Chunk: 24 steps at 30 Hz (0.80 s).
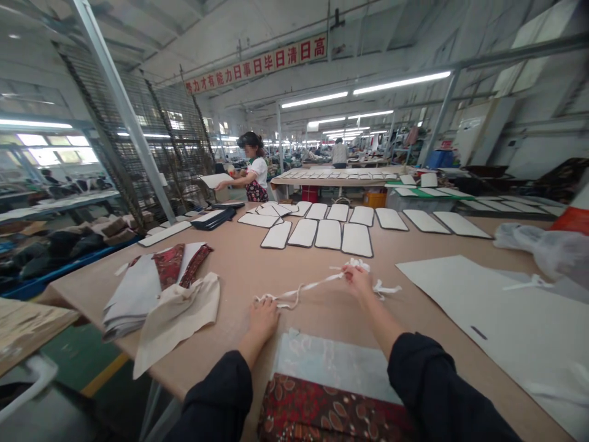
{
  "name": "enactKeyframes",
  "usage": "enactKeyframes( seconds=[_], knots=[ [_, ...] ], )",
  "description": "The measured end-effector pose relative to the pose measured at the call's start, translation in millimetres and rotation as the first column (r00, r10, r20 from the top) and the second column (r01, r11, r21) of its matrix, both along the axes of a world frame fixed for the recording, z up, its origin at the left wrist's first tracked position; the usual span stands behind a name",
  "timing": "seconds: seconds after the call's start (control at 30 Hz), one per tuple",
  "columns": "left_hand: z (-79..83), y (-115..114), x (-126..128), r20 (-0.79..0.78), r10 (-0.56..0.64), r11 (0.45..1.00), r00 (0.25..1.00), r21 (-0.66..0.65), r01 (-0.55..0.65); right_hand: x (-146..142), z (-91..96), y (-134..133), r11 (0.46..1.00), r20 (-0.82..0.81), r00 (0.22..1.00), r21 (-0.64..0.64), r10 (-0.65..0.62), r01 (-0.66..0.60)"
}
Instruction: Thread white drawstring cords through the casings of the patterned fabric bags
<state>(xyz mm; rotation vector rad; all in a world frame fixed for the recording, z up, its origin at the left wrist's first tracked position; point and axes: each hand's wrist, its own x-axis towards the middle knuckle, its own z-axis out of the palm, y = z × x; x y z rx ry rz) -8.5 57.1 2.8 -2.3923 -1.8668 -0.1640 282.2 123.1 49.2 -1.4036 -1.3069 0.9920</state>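
Observation:
A white fabric strip (317, 283) stretches across the brown table between my two hands. My right hand (358, 279) is closed around a bunched part of it, with loose ends trailing to the right. At the strip's other end, my left hand (264, 316) rests low over the table, fingers curled down on the strip. Below my hands lies a folded dark red patterned cloth (331, 408), partly on a pale translucent sheet (331, 362). Both forearms are in dark sleeves.
Grey sheets (133, 294), red patterned pieces and a beige cloth (184, 313) lie at left. Rows of white, dark-edged panels (329, 233) cover the far side. At right are a large white sheet (497, 325) and clear plastic (534, 245). A co-worker (255, 172) holds a panel beyond the table.

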Motion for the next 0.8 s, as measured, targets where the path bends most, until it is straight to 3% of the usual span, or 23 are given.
enactKeyframes(
  seconds=[0.1, 0.17, 0.23, 0.3, 0.4, 0.47, 0.57, 0.63, 0.7, 0.8],
  knots=[
    [3.2, 5, 2, -0.013, 0.029, 1.000, 1.000, 0.001, -0.029, 40, 17.7, -7, 0.957, -0.302, 0.917, 0.041, -0.262, 0.287],
    [7.1, 8, 4, -0.021, 0.052, 0.999, 0.998, -0.010, -0.052, 54, 33.0, -18, 0.925, -0.515, 0.797, 0.022, -0.315, 0.380],
    [13.4, 10, 9, -0.010, 0.097, 0.995, 0.995, 0.007, -0.097, 58, 48.5, -32, 0.944, -0.590, 0.766, 0.019, -0.255, 0.328],
    [23.3, 11, 17, 0.060, 0.121, 0.990, 0.991, 0.071, -0.126, 54, 61.4, -49, 0.976, -0.570, 0.809, 0.051, -0.146, 0.212],
    [45.2, 6, 41, 0.308, 0.007, 0.993, 0.952, 0.110, -0.043, 37, 72.7, -76, 0.995, -0.462, 0.887, 0.083, -0.004, 0.047],
    [62.5, -2, 65, 0.547, -0.115, 0.993, 0.829, 0.044, 0.109, 22, 75.4, -92, 0.994, -0.356, 0.930, 0.086, 0.094, -0.067],
    [87.3, -21, 103, 0.876, -0.151, 0.957, 0.458, 0.013, 0.291, 2, 75.3, -111, 0.963, -0.171, 0.948, 0.085, 0.268, -0.257],
    [100.7, -33, 120, 0.969, -0.104, 0.931, 0.223, 0.016, 0.364, -8, 73.2, -119, 0.933, -0.022, 0.934, 0.061, 0.357, -0.355],
    [110.7, -43, 126, 0.993, -0.056, 0.934, 0.107, 0.015, 0.356, -11, 69.4, -124, 0.918, 0.177, 0.906, 0.026, 0.385, -0.395],
    [119.0, -47, 118, 0.999, -0.001, 0.971, 0.035, -0.007, 0.238, -2, 61.5, -127, 0.937, 0.496, 0.817, 0.016, 0.295, -0.349]
  ],
)
